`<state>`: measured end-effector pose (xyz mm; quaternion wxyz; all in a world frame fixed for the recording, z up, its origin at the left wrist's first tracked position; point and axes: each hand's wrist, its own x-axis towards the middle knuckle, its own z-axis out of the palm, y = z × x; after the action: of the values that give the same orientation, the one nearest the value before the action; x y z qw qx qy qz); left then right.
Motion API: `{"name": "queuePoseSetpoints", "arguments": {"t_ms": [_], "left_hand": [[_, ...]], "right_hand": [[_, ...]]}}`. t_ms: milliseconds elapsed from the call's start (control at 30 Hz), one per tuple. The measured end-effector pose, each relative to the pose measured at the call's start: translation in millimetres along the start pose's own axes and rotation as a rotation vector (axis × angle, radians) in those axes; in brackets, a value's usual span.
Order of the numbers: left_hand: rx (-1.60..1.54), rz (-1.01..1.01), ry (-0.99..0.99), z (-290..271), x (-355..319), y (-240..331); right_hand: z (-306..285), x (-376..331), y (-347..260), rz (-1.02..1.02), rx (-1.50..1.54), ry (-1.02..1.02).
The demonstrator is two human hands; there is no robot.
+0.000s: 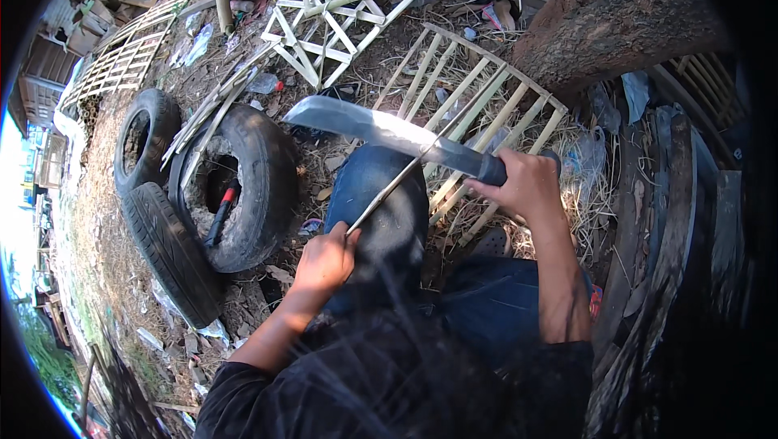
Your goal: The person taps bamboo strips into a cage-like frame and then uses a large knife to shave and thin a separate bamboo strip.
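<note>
My left hand [326, 259] is closed round the lower end of a thin bamboo strip [384, 194], which slants up and away to the right above my raised knee. In my right hand [528, 188] is the dark handle of a machete. Its long, wide machete blade [369, 125] points left and crosses over the strip near the handle end. Whether the edge touches the strip I cannot tell. Beyond my knee, a slatted bamboo panel [509, 71] lies on the ground, partly behind the blade and my right hand.
Several old tyres [267, 184] lie to the left, with a red-and-black handled tool [224, 210] and bamboo strips [212, 107] on them. More bamboo lattice [324, 52] is at the back. A tree trunk [616, 26] leans in at far right, above weathered boards [679, 196]. Litter covers the soil.
</note>
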<state>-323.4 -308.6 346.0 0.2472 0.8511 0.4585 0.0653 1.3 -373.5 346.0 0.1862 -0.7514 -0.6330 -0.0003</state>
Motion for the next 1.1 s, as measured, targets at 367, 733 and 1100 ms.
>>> {"name": "queuePoseSetpoints", "arguments": {"t_ms": [367, 733, 1100], "left_hand": [[-0.178, -0.075, -0.014, -6.4, 1.1, -16.8], [0.083, -0.075, -0.022, -2.0, -6.0, -0.3], [0.084, -0.053, -0.029, 5.5, -10.5, -11.8]], "right_hand": [[-53.5, -9.1, 92.6, 0.791, 0.167, 0.371], [-22.5, 1.4, -14.6, 0.264, 0.338, 0.016], [11.9, -0.6, -52.9, -0.092, 0.192, -0.138]]}}
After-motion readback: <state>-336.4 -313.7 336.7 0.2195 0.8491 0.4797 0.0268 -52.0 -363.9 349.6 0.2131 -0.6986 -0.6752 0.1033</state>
